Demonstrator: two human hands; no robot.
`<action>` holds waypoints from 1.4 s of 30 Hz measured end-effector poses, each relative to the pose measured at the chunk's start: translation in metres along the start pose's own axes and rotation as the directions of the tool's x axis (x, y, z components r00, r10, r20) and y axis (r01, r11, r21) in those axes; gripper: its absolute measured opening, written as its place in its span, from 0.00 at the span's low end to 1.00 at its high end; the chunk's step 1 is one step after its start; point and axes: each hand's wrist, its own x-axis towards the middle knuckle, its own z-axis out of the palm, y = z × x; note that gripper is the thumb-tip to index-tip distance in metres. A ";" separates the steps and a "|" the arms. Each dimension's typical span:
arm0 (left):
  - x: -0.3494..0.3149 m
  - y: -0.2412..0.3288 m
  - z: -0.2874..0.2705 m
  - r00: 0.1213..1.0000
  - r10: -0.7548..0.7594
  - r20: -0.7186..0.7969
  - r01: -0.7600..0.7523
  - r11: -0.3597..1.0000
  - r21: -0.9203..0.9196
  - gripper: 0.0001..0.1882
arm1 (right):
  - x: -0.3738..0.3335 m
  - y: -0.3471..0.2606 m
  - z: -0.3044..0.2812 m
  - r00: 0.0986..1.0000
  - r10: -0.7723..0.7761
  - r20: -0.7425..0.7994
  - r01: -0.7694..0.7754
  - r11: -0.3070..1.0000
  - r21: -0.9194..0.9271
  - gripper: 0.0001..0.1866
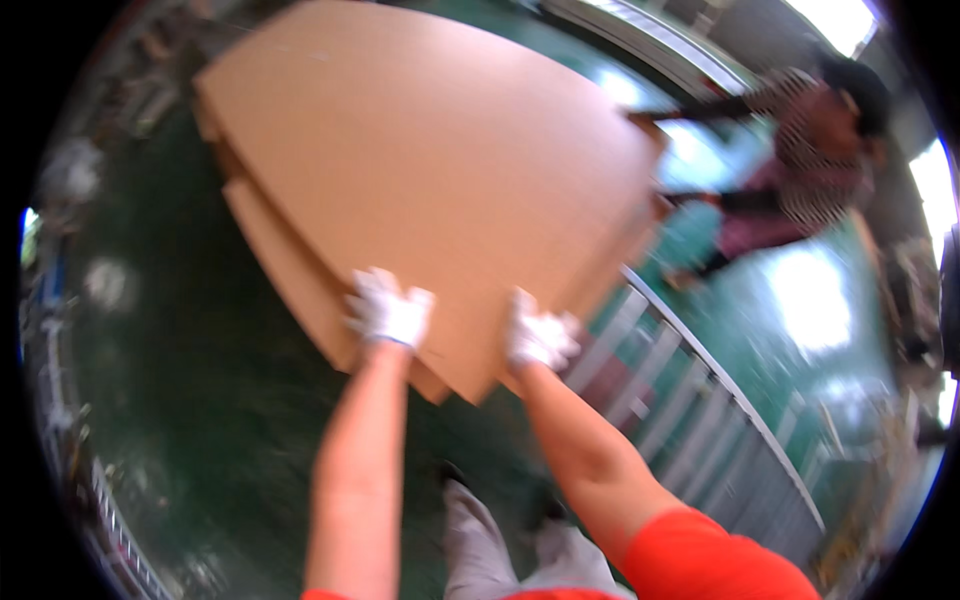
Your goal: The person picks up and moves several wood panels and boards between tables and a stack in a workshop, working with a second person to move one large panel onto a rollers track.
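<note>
A large brown flat board [430,170], perhaps cardboard or fibreboard, lies on top of similar sheets, its near corner pointing at me. My left hand [390,312], in a white glove, rests across the board's left edge close to that corner, fingers spread. On the opposite edge, my right hand [538,335], also white-gloved, touches the board with its thumb stretched out and apart from the blurred fingers. Beneath, a lower brown sheet [285,270] sticks out unevenly along the left side. The undersides of the sheets are hidden.
At the far right a co-worker [810,150] bends with both arms toward the board's far right edge. A slatted metal rack [690,400] stands to the right of the sheets. Long metal profiles [650,35] lie at the back, over a shiny green floor [170,400].
</note>
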 end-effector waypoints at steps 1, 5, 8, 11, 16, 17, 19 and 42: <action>0.000 0.004 -0.008 0.999 -0.016 0.046 0.008 0.985 0.171 0.51 | 0.000 -0.007 0.006 1.000 -0.021 0.014 0.021 0.999 0.025 0.47; 0.018 0.018 -0.021 0.983 -0.030 0.181 -0.030 0.947 0.319 0.51 | 0.012 -0.022 0.015 0.992 0.020 -0.126 -0.010 0.997 0.075 0.44; 0.021 -0.005 -0.033 0.975 -0.042 0.216 -0.022 0.958 0.284 0.52 | -0.012 -0.040 0.017 0.993 0.100 -0.055 -0.098 0.994 0.053 0.43; 0.034 0.006 -0.033 0.974 -0.092 0.206 0.026 0.953 0.303 0.51 | -0.011 -0.068 0.002 0.998 0.066 -0.007 -0.065 0.992 0.109 0.41; 0.118 -0.029 -0.037 0.973 -0.085 0.213 0.016 0.952 0.305 0.51 | 0.000 -0.124 0.071 0.997 0.079 -0.026 -0.077 0.994 0.073 0.41; 0.137 -0.037 -0.042 0.970 -0.097 0.224 0.022 0.949 0.316 0.51 | -0.002 -0.141 0.085 0.998 0.053 -0.017 -0.051 0.997 0.059 0.41; 0.175 -0.049 -0.054 0.960 -0.128 0.249 0.042 0.945 0.324 0.52 | -0.010 -0.184 0.098 0.994 0.098 0.046 -0.100 0.994 0.033 0.41; 0.568 -0.152 -0.157 0.950 -0.158 0.269 0.058 0.937 0.346 0.51 | -0.023 -0.539 0.322 0.997 0.081 0.012 -0.082 0.996 0.036 0.46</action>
